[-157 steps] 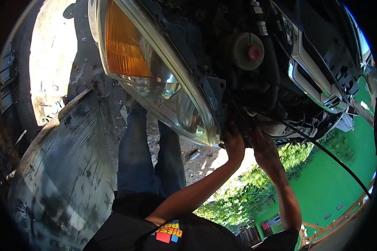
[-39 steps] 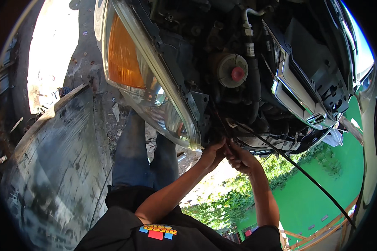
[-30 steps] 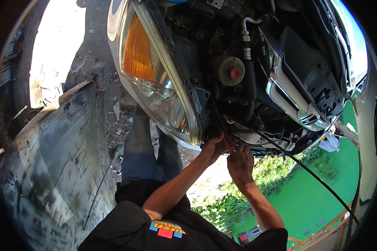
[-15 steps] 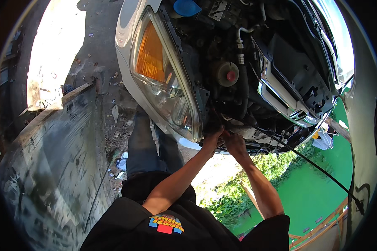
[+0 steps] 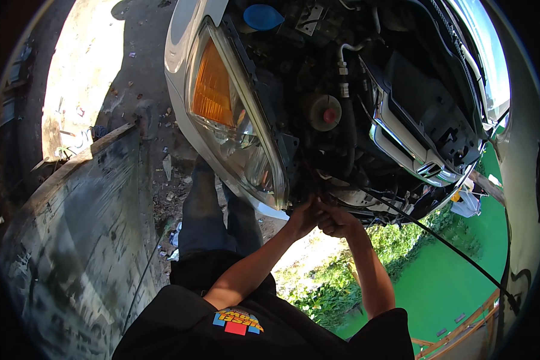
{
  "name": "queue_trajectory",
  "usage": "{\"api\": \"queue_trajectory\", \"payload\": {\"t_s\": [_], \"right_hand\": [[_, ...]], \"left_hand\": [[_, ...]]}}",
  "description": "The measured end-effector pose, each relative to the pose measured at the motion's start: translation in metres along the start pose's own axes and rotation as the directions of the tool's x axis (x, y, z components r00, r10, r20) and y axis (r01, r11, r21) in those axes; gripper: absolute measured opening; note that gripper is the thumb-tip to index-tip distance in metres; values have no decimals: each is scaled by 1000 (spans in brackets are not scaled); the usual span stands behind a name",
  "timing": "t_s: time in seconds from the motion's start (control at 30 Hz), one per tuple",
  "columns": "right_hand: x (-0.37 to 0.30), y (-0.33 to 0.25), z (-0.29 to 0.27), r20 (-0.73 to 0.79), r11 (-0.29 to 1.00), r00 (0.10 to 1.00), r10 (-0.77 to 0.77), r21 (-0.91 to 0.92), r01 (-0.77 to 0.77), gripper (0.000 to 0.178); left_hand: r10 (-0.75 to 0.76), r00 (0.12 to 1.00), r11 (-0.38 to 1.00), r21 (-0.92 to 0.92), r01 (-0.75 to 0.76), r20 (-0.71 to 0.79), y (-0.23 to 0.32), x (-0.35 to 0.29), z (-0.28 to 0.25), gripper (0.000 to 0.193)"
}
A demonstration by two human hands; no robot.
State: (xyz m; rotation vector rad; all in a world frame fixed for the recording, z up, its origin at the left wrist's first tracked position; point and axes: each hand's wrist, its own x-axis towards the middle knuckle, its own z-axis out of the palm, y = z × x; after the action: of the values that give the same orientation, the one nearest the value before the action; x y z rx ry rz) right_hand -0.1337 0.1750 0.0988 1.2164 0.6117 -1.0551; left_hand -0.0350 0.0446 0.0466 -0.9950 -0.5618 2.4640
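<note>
My two hands meet at the front edge of a car's engine bay, just right of the inner lower corner of a clear headlight (image 5: pixel 246 138). My left hand (image 5: pixel 303 218) has its fingers pinched together, tips in the shadow. Close against it, my right hand (image 5: pixel 337 221) is curled with thumb and fingers pressed together. Whatever they grip, if anything, is too small or dark to make out. Beyond them sits a pale round reservoir (image 5: pixel 318 113) with a red cap (image 5: pixel 330 115). A chrome grille (image 5: pixel 411 147) rests tilted over the bay on the right.
A thin black rod (image 5: pixel 441 233) runs from near my hands to the raised bonnet (image 5: pixel 531 198) at right. A blue cap (image 5: pixel 263 17) is at the far side. Left stands a stained grey panel (image 5: pixel 96 222); below right are leafy plants (image 5: pixel 321 297) and a green surface (image 5: pixel 423 270).
My right hand has drawn back slightly toward me and its fingers have curled in. The left hand has shifted a little nearer too, staying beside it.
</note>
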Motion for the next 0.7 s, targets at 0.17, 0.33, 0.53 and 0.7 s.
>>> {"api": "queue_trajectory", "payload": {"t_s": [0.17, 0.33, 0.53, 0.7], "right_hand": [[-9, -2, 8, -29, 995, 999, -15, 100, 18, 35], [-26, 17, 57, -431, 730, 726, -536, -668, 142, 52], [-2, 58, 58, 53, -170, 250, -967, -863, -476, 50], [17, 40, 56, -180, -42, 290, -940, -783, -621, 43]], "left_hand": [[-12, 1000, 997, 83, 12, 4, 3, 18, -41, 44], [-67, 992, 989, 136, 52, 109, 10, 15, -26, 45], [80, 991, 993, 94, -70, -107, -7, 22, -26, 45], [37, 992, 999, 44, -31, -122, -4, 18, -15, 50]]}}
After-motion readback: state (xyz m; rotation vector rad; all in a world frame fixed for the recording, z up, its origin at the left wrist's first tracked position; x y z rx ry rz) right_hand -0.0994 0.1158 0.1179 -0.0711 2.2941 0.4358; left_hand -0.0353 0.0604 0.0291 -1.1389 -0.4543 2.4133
